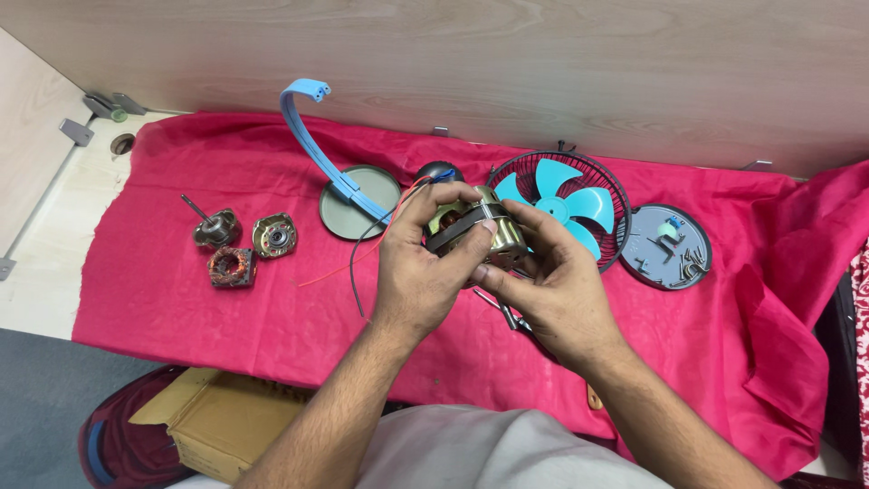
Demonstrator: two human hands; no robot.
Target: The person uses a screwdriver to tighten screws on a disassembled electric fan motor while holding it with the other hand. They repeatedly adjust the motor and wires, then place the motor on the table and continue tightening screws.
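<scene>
My left hand (418, 272) and my right hand (554, 285) hold a small fan motor (472, 226) between them above the red cloth (199, 308). The motor is brass-coloured with a dark band, and red and black wires (367, 249) trail from it to the left. Just behind it lies a dark cap (440, 170). To the right stands a black wire guard with a blue fan blade (568, 204) in it.
On the cloth lie a blue curved stand on a grey round base (348, 195), three motor parts at the left (237, 244), and a grey round plate with screws (668, 246). A cardboard box (222, 421) sits below the table edge. A wooden wall rises behind.
</scene>
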